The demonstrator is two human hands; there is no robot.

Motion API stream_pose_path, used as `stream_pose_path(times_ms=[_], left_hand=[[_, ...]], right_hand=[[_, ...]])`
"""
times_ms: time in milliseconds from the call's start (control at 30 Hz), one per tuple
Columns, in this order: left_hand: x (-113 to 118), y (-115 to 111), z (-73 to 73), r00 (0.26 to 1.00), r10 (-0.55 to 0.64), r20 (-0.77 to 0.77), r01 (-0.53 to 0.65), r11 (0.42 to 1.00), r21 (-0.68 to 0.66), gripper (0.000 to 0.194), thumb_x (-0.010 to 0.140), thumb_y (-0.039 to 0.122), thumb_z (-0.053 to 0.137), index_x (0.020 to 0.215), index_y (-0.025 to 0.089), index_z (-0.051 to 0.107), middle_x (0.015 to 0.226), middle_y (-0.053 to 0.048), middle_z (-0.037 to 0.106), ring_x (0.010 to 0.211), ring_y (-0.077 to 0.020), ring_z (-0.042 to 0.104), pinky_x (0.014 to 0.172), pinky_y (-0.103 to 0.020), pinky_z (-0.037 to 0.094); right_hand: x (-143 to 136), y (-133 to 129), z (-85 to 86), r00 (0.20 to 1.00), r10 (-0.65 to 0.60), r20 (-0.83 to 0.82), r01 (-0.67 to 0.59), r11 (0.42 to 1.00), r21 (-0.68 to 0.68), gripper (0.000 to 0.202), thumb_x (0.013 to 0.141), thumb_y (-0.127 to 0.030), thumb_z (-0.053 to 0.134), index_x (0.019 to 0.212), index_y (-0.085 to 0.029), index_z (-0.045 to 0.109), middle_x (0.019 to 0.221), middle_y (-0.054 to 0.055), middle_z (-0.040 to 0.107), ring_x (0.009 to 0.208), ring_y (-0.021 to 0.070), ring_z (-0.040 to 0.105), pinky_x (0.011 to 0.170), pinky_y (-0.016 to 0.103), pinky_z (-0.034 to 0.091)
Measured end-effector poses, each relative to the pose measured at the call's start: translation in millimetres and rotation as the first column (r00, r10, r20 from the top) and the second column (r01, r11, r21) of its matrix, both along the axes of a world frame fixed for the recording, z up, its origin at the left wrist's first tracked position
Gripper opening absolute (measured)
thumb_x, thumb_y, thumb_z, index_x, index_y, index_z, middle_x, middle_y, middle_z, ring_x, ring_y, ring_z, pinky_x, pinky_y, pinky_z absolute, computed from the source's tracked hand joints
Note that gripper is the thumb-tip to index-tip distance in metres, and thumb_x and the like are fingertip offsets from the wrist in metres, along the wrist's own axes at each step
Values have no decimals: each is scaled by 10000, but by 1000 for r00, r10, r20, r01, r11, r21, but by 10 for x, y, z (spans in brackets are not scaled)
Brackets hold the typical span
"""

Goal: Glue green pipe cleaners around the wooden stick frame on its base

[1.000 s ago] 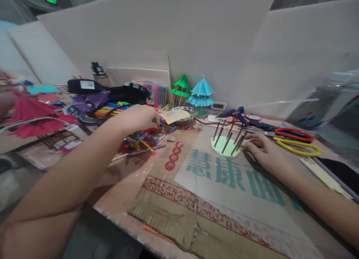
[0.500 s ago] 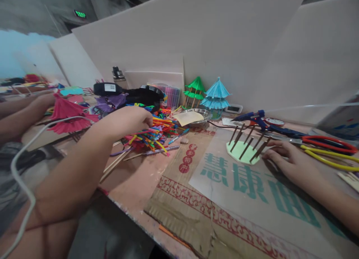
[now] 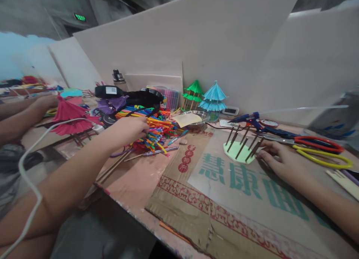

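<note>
My left hand [image 3: 137, 127] is over a pile of colourful pipe cleaners [image 3: 158, 133], its fingers curled in. What those fingers hold, if anything, is hidden. My right hand [image 3: 273, 156] rests on the cardboard with thumb and fingers apart, close against the right edge of a pale green many-sided base [image 3: 238, 154]. Several brown sticks [image 3: 241, 148] stand upright on that base. Whether the fingertips touch the base or a stick, I cannot tell. Under the base lies a printed cardboard sheet [image 3: 171, 199].
A blue glue gun [image 3: 249, 118] and scissors with red and yellow handles [image 3: 322, 156] lie at the right. Green [image 3: 194, 87] and blue paper towers [image 3: 214, 96] stand behind a metal plate [image 3: 202, 116]. A co-worker's arm [image 3: 30, 111] is left, near a pink paper tower [image 3: 70, 116].
My left hand has lowered slightly and shifted left over the pipe cleaners. The camera view has shifted a little. My right hand stays beside the green base.
</note>
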State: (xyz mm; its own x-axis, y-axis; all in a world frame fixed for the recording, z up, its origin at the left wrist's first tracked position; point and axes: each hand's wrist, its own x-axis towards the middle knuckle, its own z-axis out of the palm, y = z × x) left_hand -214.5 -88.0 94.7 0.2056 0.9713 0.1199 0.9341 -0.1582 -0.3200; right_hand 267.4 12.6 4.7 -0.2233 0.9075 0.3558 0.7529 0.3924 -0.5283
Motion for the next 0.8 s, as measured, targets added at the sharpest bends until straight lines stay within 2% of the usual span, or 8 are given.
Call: stream_pose_path(times_ms=[100, 233, 333, 433, 533, 600, 700, 800], left_hand=[[102, -76, 131, 996, -49, 71, 44, 996, 75, 290, 898, 300, 426, 865, 230, 705, 1060, -62, 678, 886, -200, 653, 715, -282, 451], [568, -220, 348, 914, -227, 336, 118, 942, 314, 225, 902, 352, 476, 886, 225, 661, 955, -31, 685, 833, -175, 634, 718, -282, 453], [1069, -282, 478, 687, -447, 572, 123, 848, 515, 147, 865, 353, 598, 848, 215, 644, 757, -9, 653, 681, -152, 602, 622, -289, 459], [1559, -319, 623, 429, -525, 735, 205, 849, 487, 170, 862, 397, 633, 888, 230, 650, 747, 8, 647, 713, -163, 670, 573, -269, 498], [1960, -345, 776, 303, -523, 797, 281, 848, 450, 215, 884, 434, 606, 974, 248, 664, 741, 53, 644, 799, -186, 732, 584, -252, 517], [2174, -347, 846, 239, -519, 821, 344, 836, 428, 207, 877, 434, 594, 982, 270, 665, 714, 110, 640, 808, -172, 738, 602, -246, 513], [2429, -334, 878, 166, -511, 844, 393, 819, 418, 218, 884, 452, 553, 992, 293, 655, 725, 164, 661, 800, -147, 734, 601, -233, 508], [2617, -341, 874, 114, -515, 850, 391, 809, 438, 198, 910, 426, 553, 1028, 296, 645, 803, 146, 705, 795, -143, 741, 585, -213, 520]], right_hand=[[-1, -13, -9, 1000, 12, -14, -12, 1000, 9, 245, 863, -415, 568, 1056, -267, 587, 940, 103, 725, 843, 306, 672, 753, 439, 493], [-40, -80, 46, 994, -43, -105, 44, 999, 9, 186, 856, -379, 588, 1009, -276, 566, 917, 88, 700, 850, 288, 655, 758, 421, 472], [-42, -115, 164, 950, -126, -286, 184, 965, 185, 145, 847, -343, 594, 947, -253, 539, 896, 68, 636, 803, 236, 602, 722, 375, 452], [-31, -206, 390, 889, -23, -458, 222, 895, 386, 131, 841, -293, 607, 930, -235, 531, 868, 33, 592, 760, 185, 565, 724, 337, 451], [-55, -444, 684, 832, 163, -530, 109, 889, 445, 81, 880, -271, 624, 926, -221, 579, 785, 5, 596, 697, 152, 569, 674, 294, 465], [-87, -663, 866, 810, 275, -518, -50, 913, 405, 109, 945, -312, 587, 949, -219, 644, 761, 5, 629, 707, 145, 599, 704, 288, 491], [-123, -974, 1064, 723, 431, -540, -319, 901, 293, 233, 992, -403, 532, 1068, -261, 701, 972, 41, 710, 911, 187, 674, 886, 374, 535], [-138, -1181, 1180, 679, 512, -526, -476, 853, 216, 351, 965, -517, 536, 1181, -287, 689, 1120, 61, 707, 1046, 235, 672, 953, 433, 541]])
